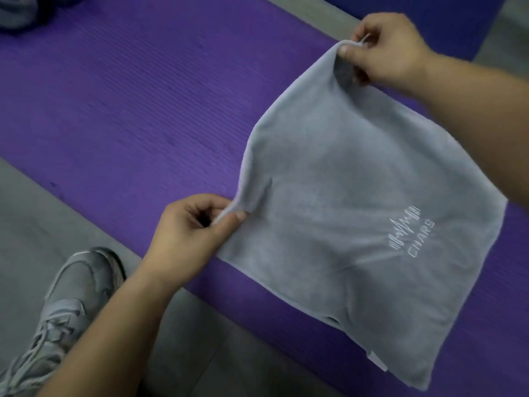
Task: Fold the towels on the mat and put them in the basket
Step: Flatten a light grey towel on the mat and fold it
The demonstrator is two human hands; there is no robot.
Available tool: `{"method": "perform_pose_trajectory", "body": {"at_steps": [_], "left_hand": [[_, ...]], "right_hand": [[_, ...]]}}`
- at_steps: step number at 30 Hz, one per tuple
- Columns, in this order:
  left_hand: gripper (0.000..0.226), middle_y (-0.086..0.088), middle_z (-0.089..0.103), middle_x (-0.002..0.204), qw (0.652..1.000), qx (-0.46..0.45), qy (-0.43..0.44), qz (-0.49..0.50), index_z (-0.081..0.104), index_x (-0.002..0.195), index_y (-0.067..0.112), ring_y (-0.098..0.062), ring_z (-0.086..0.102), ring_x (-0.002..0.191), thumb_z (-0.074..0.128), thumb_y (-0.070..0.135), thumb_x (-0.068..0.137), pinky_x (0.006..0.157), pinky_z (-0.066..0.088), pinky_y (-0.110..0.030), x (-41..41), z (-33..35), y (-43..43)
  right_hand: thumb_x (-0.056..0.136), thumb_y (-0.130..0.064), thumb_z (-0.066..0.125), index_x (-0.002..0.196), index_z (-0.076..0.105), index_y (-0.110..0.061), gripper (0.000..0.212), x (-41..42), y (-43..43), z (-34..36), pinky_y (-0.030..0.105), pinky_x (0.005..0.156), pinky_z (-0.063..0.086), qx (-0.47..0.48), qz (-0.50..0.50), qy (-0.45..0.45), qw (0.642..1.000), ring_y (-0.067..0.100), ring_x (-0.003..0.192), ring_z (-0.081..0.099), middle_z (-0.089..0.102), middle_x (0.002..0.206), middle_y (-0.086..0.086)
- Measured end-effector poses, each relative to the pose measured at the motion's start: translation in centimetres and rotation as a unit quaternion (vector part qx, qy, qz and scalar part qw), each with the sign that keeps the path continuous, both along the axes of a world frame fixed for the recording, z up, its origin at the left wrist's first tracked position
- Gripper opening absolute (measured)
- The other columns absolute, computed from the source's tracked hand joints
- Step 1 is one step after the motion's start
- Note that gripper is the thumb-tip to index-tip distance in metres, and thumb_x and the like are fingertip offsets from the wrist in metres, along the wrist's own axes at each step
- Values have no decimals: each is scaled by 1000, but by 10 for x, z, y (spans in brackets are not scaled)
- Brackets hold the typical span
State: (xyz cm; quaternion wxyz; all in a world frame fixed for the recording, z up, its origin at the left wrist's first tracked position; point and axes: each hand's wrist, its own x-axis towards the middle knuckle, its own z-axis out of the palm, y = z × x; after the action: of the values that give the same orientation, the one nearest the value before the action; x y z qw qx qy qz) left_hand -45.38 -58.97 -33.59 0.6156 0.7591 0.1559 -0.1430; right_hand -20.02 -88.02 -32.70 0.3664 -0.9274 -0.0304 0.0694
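**Towel point(343, 181) held at two corners over the mat**

1. Position of the towel. The grey towel lies mostly flat on the purple mat point(128, 96), in the right half of the view. Its far-left edge is lifted off the mat and stretched between the two hands. The rest of the cloth rests on the mat surface, and its right-hand part passes under the right forearm.

2. Left hand point(197, 227). The thumb and curled fingers pinch the near-left corner of the towel. The cloth bunches into a narrow ridge at the pinch point. The hand sits above the near edge of the mat.

3. Right hand point(383, 50). The thumb and forefinger pinch the far corner of the towel and hold it raised, close to the far edge of the mat. The cloth droops in a shallow curve between the two pinch points.

4. Markings. A white embroidered logo point(412, 233) with lettering shows on the upper face, toward the right side. A small white tag point(378, 362) projects from the near edge.

5. Surroundings. The mat rests on a grey floor point(43, 224). A grey laced shoe point(77, 296) stands on the floor beside the left forearm. A dark blue mat point(415, 12) lies beyond the far edge, apart from the purple one.
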Motion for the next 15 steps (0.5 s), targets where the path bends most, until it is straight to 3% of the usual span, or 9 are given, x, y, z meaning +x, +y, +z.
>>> {"method": "perform_pose_trajectory", "body": {"at_steps": [3,6,8,10,15], "left_hand": [[9,-11,74,78,992,-26,-23,-119,78,87,21,-30,70,71,78,30,88,67,58,-51,-16,10,-59],[8,2,71,75,978,-25,-27,-203,76,85,26,-25,68,72,73,31,91,65,55,-46,-34,12,-114],[14,3,69,72,974,-32,-28,-225,74,79,28,-19,64,66,72,34,91,63,54,-43,-46,13,-140],[20,-2,65,67,973,-33,-32,-225,73,75,23,-21,62,62,73,31,93,58,52,-41,-59,13,-160],[37,-13,55,61,960,-33,-23,-276,62,68,5,-32,55,60,69,29,96,58,47,-43,-96,8,-202]], "right_hand": [[97,-21,65,83,57,-25,16,-26,-41,15,33,52,58,88,-21,26,996,18,52,66,69,80,7],[100,-16,60,84,55,-30,22,-53,-93,23,30,46,55,41,-20,7,999,11,45,62,67,69,0],[102,-19,57,85,52,-31,22,-75,-125,28,27,39,50,19,-39,17,999,11,38,58,64,55,-2],[103,-19,57,88,51,-29,19,-97,-156,32,25,37,49,56,-81,40,994,11,37,58,66,54,-3],[89,-9,60,82,60,-21,14,-149,-219,24,40,61,63,253,-219,65,940,19,55,68,65,65,3]]}}
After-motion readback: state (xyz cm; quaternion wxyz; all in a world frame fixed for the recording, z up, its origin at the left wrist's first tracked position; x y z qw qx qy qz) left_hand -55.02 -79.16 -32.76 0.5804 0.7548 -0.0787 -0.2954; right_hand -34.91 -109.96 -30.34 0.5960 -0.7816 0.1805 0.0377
